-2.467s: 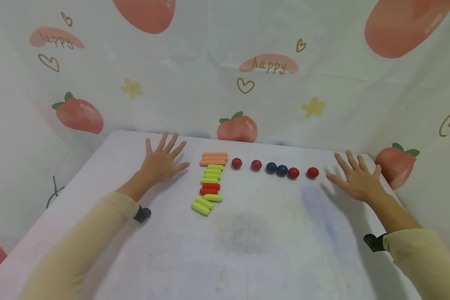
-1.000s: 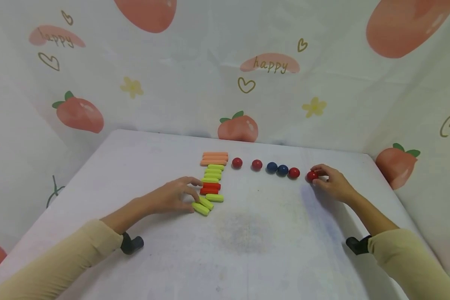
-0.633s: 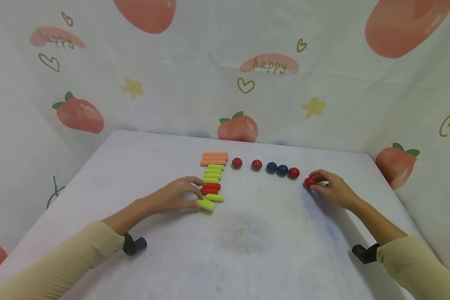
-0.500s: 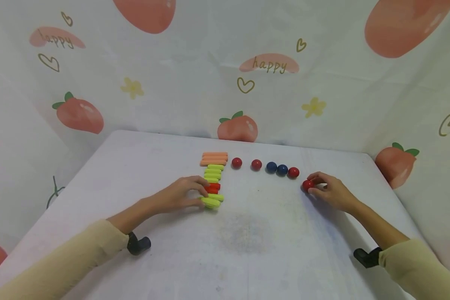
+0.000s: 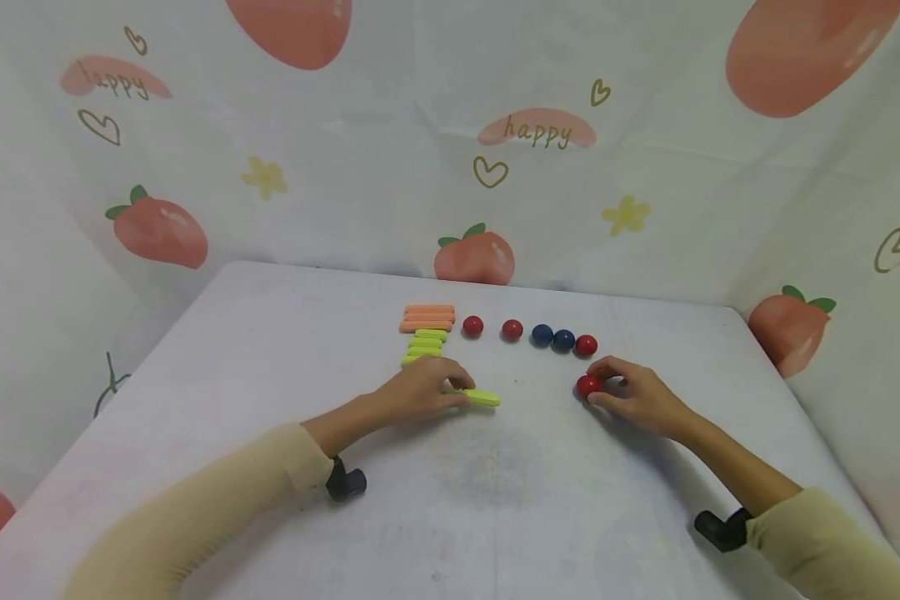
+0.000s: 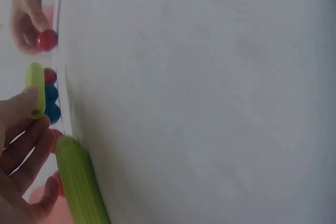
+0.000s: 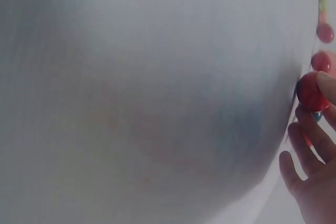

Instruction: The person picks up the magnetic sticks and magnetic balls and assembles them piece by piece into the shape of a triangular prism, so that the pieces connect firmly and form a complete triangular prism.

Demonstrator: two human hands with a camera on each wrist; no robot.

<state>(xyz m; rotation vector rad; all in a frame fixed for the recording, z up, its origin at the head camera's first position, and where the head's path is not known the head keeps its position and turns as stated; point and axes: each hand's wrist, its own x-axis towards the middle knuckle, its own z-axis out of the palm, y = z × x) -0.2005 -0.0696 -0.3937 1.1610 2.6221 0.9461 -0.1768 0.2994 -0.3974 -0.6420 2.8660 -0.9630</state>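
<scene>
My left hand (image 5: 423,387) pinches a short yellow-green stick (image 5: 483,398) by one end, its other end pointing right. In the left wrist view that stick (image 6: 35,80) sits between thumb and fingers, and another yellow-green stick (image 6: 81,182) with ribbed sides lies nearby. Across the table, my right hand (image 5: 641,400) pinches a glossy red ball (image 5: 588,386) between thumb and fingers; the right wrist view shows the same ball (image 7: 312,92) at its fingertips. My left hand hides the red sticks in the head view.
Behind the hands runs a row of red balls (image 5: 512,330) and two blue balls (image 5: 542,336). Three orange sticks (image 5: 428,318) and several yellow-green sticks (image 5: 425,342) form a column at its left end. A patterned cloth (image 5: 375,167) hangs behind the white table (image 5: 450,533).
Both hands came in from the table's sides. The left took hold of a yellow-green stick and carried it right; the right took the end red ball and brought it nearer and left.
</scene>
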